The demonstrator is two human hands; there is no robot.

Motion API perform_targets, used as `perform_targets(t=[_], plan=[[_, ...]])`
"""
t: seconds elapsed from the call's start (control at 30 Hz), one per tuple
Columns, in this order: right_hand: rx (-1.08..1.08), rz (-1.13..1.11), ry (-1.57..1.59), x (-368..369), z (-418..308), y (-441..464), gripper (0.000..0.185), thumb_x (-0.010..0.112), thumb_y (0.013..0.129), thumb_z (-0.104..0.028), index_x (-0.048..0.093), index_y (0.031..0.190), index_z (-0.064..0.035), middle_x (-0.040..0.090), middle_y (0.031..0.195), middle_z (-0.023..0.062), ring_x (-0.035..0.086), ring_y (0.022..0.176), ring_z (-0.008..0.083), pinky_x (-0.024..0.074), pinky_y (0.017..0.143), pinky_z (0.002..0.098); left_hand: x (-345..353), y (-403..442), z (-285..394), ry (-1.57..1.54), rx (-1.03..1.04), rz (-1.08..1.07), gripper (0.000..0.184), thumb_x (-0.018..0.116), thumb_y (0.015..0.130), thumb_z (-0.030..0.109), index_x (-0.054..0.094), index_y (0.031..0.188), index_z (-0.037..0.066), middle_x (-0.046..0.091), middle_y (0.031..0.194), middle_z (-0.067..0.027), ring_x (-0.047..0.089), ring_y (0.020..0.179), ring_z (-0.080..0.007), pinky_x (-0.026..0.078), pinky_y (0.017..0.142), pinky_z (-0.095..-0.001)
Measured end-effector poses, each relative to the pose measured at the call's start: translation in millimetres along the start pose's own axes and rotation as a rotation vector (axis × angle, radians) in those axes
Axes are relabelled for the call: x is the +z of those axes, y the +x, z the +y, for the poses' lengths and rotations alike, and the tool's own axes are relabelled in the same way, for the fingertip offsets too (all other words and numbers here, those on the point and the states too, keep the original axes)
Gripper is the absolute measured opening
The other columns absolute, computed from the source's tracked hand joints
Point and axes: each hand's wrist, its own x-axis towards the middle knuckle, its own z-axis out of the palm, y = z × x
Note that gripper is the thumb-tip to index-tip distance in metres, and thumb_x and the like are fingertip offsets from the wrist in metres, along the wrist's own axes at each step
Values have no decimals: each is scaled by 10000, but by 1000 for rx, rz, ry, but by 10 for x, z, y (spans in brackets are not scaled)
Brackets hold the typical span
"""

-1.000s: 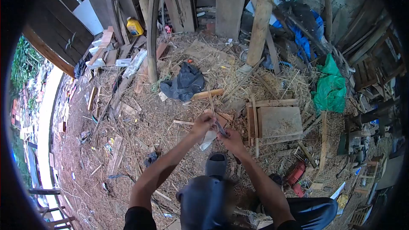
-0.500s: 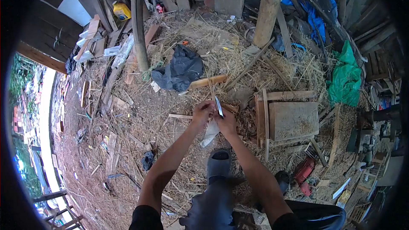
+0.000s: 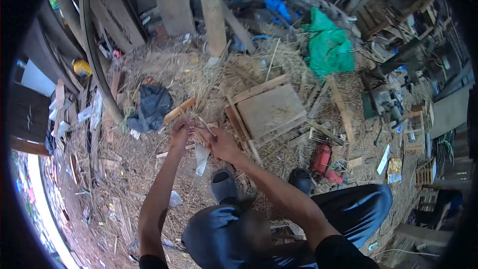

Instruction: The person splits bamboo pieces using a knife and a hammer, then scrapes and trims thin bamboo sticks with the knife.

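Note:
My right hand (image 3: pixel 219 143) is closed on a knife (image 3: pixel 206 126), whose narrow blade points up and to the left. Close on its left, my left hand (image 3: pixel 182 132) has its fingers pressed together; what they hold, if anything, is too small to tell. A pale scrap (image 3: pixel 201 159) lies on the ground just below the hands. Beyond them are a black plastic bag (image 3: pixel 152 108) and a short piece of wood (image 3: pixel 179 110).
A wooden frame with a board (image 3: pixel 271 111) lies right of my hands. Further right are a red power tool (image 3: pixel 323 163) and a green bag (image 3: pixel 328 45). A wooden post (image 3: pixel 213 15) stands ahead, and straw and scraps cover the ground.
The view has swung to the right, so the surroundings appear further left. The knife blade, upright beside my left hand before, now tilts to the left. Both hands have stayed close together.

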Motion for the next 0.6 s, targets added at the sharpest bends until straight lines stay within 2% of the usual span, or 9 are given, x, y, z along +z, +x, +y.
perform_targets(t=[0.03, 0.1, 0.2, 0.23, 0.27, 0.33, 0.4, 0.53, 0.6], plan=[[-261, 159, -150, -186, -4, -89, 306, 549, 898, -270, 570, 1104, -44, 635, 729, 115, 624, 635, 185, 490, 578, 355, 118, -101, 185, -1, 23, -9, 241, 577, 865, 99, 551, 1099, 45, 629, 921, -59, 600, 784, -133, 497, 656, -252], [-443, 256, -369, -616, -109, -378, 296, 533, 914, -252, 549, 1103, -24, 637, 732, 105, 604, 609, 156, 482, 547, 335, 369, -286, 576, 150, 30, -250, 237, 567, 881, 123, 536, 1104, 50, 634, 926, -72, 603, 778, -129, 493, 648, -246], [-199, 167, -408, -1583, -268, -865, 276, 523, 921, -234, 526, 1100, -23, 638, 740, 94, 553, 552, 131, 459, 493, 306, 841, -658, 1208, 363, 81, -439, 219, 513, 898, 127, 539, 1100, 47, 626, 934, -63, 605, 795, -149, 494, 697, -281], [-153, 156, -144, -1809, -304, -1071, 243, 525, 916, -220, 535, 1070, -31, 636, 735, 87, 531, 533, 120, 443, 470, 285, 1003, -799, 1365, 369, 96, -437, 219, 513, 898, 127, 539, 1100, 47, 626, 934, -63, 605, 795, -149, 494, 697, -281], [-109, 140, 117, -2009, -397, -1286, 211, 528, 911, -206, 544, 1039, -39, 634, 729, 80, 510, 513, 109, 428, 448, 264, 1174, -937, 1524, 500, 240, -489, 192, 506, 895, 125, 556, 1061, 43, 631, 923, -87, 615, 800, -182, 493, 702, -303], [-13, 137, 45, -2343, -628, -1623, 219, 533, 903, -169, 517, 1075, -35, 626, 736, 85, 513, 504, 112, 416, 420, 267, 1417, -1161, 1768, 638, 392, -531, 172, 499, 891, 124, 572, 1022, 39, 635, 912, -112, 625, 805, -215, 493, 706, -325], [104, 144, -24, -2635, -577, -1755, 243, 539, 894, -132, 490, 1110, -31, 617, 743, 91, 515, 495, 116, 404, 391, 271, 1701, -1350, 1892, 1203, 752, -477, 196, 488, 876, 137, 587, 1016, 41, 636, 909, -178, 626, 844, -300, 484, 739, -388], [-87, 149, 135, -2599, -337, -1444, 279, 497, 919, -148, 466, 1154, 0, 624, 700, 87, 497, 454, 118, 407, 384, 277, 1997, -1368, 1820, 1446, 702, -399, 229, 505, 817, 106, 595, 1023, 60, 632, 940, -214, 599, 934, -370, 479, 796, -448], [-124, 203, 276, -2354, -393, -1371, 273, 499, 913, -129, 486, 1147, 11, 633, 697, 96, 548, 482, 134, 415, 395, 289, 2064, -1293, 1698, 1432, 502, -242, 256, 528, 816, 181, 607, 1021, 50, 632, 999, -209, 603, 980, -350, 483, 840, -419]])
